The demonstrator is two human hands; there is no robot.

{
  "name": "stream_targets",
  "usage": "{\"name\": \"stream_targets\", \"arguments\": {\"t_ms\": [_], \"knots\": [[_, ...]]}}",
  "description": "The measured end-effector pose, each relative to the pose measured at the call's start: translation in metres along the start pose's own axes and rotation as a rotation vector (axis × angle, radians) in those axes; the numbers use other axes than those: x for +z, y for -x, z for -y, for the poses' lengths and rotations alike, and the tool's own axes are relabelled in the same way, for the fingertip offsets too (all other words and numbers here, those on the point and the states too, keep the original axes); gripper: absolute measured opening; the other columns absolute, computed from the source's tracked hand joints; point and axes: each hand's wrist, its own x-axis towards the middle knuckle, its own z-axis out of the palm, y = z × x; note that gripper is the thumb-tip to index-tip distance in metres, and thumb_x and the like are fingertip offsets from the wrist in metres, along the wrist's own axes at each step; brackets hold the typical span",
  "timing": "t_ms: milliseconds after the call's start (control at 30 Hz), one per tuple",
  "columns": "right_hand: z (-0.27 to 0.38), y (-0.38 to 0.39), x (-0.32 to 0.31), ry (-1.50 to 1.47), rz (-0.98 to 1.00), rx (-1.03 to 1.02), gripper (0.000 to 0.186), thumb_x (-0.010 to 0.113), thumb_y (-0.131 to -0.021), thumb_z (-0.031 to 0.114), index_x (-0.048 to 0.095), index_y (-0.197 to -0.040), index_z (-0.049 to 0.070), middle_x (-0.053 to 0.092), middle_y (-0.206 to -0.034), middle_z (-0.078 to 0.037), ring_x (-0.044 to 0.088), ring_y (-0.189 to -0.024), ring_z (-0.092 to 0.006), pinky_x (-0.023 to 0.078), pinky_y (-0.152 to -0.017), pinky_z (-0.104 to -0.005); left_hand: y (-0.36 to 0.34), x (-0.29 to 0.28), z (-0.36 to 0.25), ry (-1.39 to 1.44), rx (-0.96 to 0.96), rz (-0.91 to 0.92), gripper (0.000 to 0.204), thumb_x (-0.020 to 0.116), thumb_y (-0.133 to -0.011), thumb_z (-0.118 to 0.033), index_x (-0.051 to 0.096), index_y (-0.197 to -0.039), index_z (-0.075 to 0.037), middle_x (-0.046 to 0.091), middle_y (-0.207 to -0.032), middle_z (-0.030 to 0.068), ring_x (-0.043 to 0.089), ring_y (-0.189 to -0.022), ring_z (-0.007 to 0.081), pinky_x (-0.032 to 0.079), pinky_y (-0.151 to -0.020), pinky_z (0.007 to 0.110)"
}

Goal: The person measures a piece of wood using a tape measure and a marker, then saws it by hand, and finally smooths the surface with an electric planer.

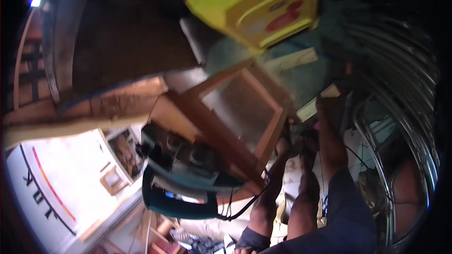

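My right arm reaches down past my knees. Its hand (325, 107) is closed on a short pale wooden strip (308, 111). At the lower edge only a few fingertips of my left hand (244, 250) show, close to my shorts; whether they grip anything is hidden. Left of my legs a brown wooden frame (221, 138) with a pale inner panel stands tilted. In front of it sits a corded power tool with a teal loop handle (180, 203). Another pale wooden strip (294, 60) lies beyond the one I hold.
A yellow plastic piece of furniture (254, 9) stands at the far side. Curved metal tubes (414, 108) crowd the right. A black cord (245, 211) hangs from the tool. On the left is a white panel with dark lettering (56, 183). The floor is tiled (355, 141).
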Motion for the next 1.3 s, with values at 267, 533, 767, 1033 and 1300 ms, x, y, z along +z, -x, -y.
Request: {"name": "stream_targets", "arguments": {"t_ms": [267,533,767,1033,1300], "knots": [[-0.002,0.221,-0.202,-0.512,-0.067,-0.762,0.102,0.087,-0.071,0.023,0.029,-0.152,-0.001,0.044,-0.147,-0.027,0.045,-0.136,-0.0406,0.036,-0.114,-0.0460,-0.158,-0.229,-0.105,1.010,-0.534,-0.261,0.019,0.060,-0.090,-0.001,0.064,-0.108,0.002,0.067,-0.087,0.0172,0.068,-0.083,0.0276,0.054,-0.078,0.035],[0.042,0.532,-0.433,-0.051,0.702,-1.461,0.094,0.090,-0.068,0.029,0.046,-0.148,0.008,0.057,-0.105,-0.016,0.058,-0.100,-0.0339,0.048,-0.088,-0.0481,-0.193,-0.367,-0.068,1.785,-0.424,-0.645,0.071,0.069,-0.094,-0.012,0.024,-0.149,-0.009,0.049,-0.133,0.0215,0.056,-0.118,0.0251,0.050,-0.096,0.037],[0.135,0.510,-0.322,-0.134,0.316,-1.361,0.070,0.084,-0.076,0.029,0.056,-0.135,0.004,0.065,-0.113,-0.021,0.062,-0.106,-0.0425,0.049,-0.094,-0.0490,-0.192,-0.311,0.141,1.754,-0.621,-1.076,0.069,0.059,-0.097,-0.001,0.028,-0.156,-0.018,0.055,-0.113,0.0155,0.060,-0.089,0.0169,0.054,-0.072,0.028],[0.165,0.491,-0.329,-0.124,0.717,-1.064,0.044,0.076,-0.079,0.022,0.066,-0.117,0.000,0.070,-0.079,-0.012,0.068,-0.069,-0.0227,0.053,-0.065,-0.0372,-0.255,-0.298,0.181,1.934,-0.491,-0.907,0.063,0.059,-0.100,-0.005,0.029,-0.154,-0.018,0.056,-0.131,0.0176,0.061,-0.112,0.0256,0.059,-0.088,0.043],[0.085,0.467,-0.491,-0.574,0.624,-0.796,0.021,0.071,-0.083,0.008,0.066,-0.100,-0.003,0.059,-0.066,-0.002,0.055,-0.054,-0.0098,0.044,-0.052,-0.0263,-0.360,-0.291,0.148,1.997,-0.370,-0.863,0.067,0.066,-0.095,-0.007,0.032,-0.152,-0.017,0.063,-0.120,0.0158,0.065,-0.102,0.0216,0.058,-0.079,0.036]]}}
